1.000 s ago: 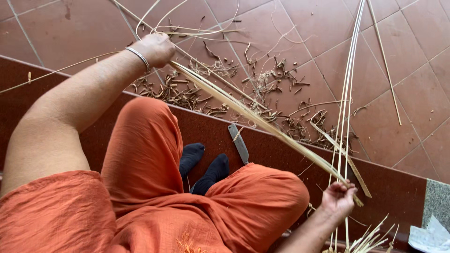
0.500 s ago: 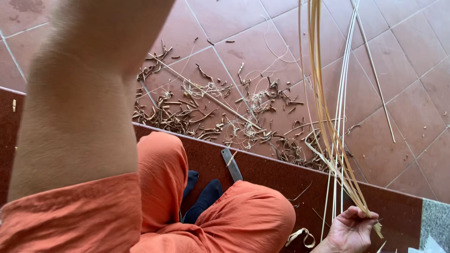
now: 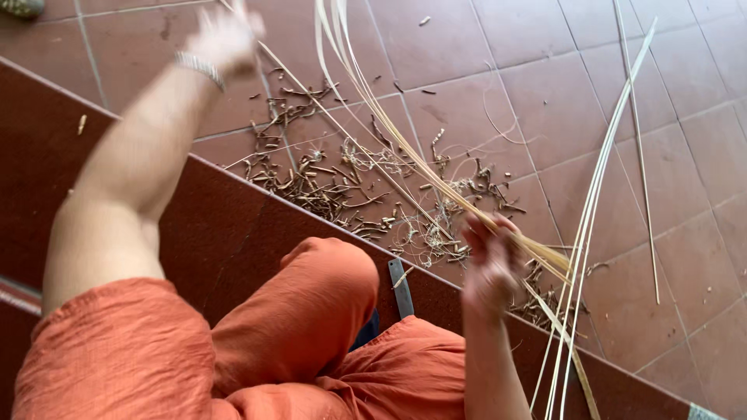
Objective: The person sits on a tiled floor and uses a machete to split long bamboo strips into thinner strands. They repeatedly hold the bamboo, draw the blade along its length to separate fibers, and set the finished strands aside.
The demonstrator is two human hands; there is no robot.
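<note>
My right hand [image 3: 489, 268] is shut on a bundle of long pale cane strips [image 3: 405, 144]. The bundle rises from the hand up and to the left, past the top edge of the view. Its short ends stick out to the right of the fingers. My left hand [image 3: 226, 35], with a metal bracelet on the wrist, is raised at the upper left and blurred by motion. A thin strip runs close by it, and I cannot tell whether the hand holds it. I sit on a dark red step [image 3: 226, 225] in orange trousers.
A flat knife blade [image 3: 401, 288] lies on the step by my knee. Brown shavings and scraps [image 3: 334, 190] litter the tiled floor below the step. Several loose pale strips [image 3: 603, 187] lie on the tiles at the right. A shoe [image 3: 22, 7] shows at the top left.
My right hand has lifted from the lower right toward the middle with the strips. The bundle now leans up to the left. My left arm has swung out to the upper left.
</note>
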